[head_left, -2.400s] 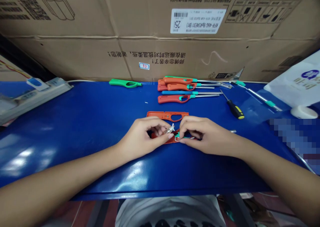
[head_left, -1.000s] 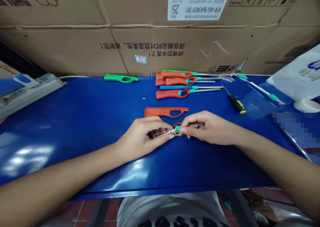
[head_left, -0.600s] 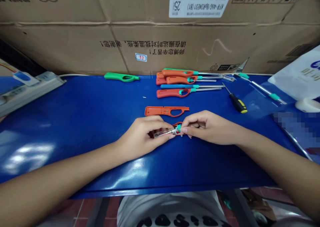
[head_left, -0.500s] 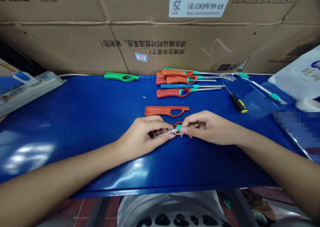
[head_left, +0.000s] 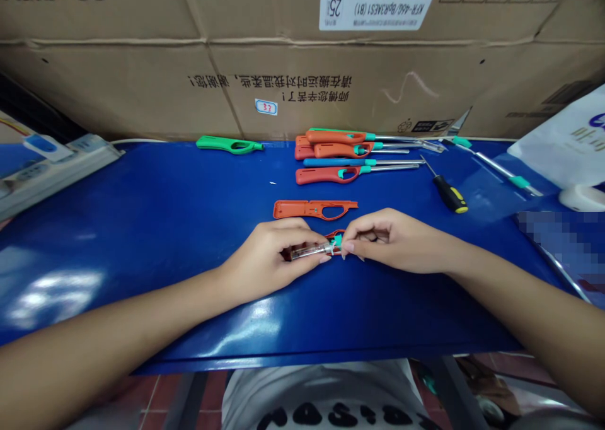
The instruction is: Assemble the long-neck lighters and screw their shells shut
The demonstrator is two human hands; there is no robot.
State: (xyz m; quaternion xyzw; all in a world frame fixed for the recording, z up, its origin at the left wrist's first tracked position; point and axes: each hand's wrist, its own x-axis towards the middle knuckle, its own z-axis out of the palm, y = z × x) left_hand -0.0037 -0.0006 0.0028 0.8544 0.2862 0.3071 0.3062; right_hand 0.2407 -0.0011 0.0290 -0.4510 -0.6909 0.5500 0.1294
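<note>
My left hand (head_left: 276, 251) is closed around an opened orange gas lighter (head_left: 336, 234). Along the lighter lies its clear fuel tank (head_left: 307, 251), between my left thumb and fingers. A teal trigger piece (head_left: 337, 241) shows in the casing's loop, between the two hands. The fingertips of my right hand (head_left: 378, 238) are pinched together at the lighter's front end; what lies between them is hidden. Just beyond my hands rests a loose orange casing half (head_left: 302, 210), inner side up.
Several assembled lighters (head_left: 331, 176) lie at the back, with a green casing (head_left: 227, 144) to their left. A black and yellow screwdriver (head_left: 449, 193) and a metal lighter tube (head_left: 501, 170) lie to the right. A cardboard box (head_left: 155, 89) stands behind; a power strip (head_left: 61, 171) is left.
</note>
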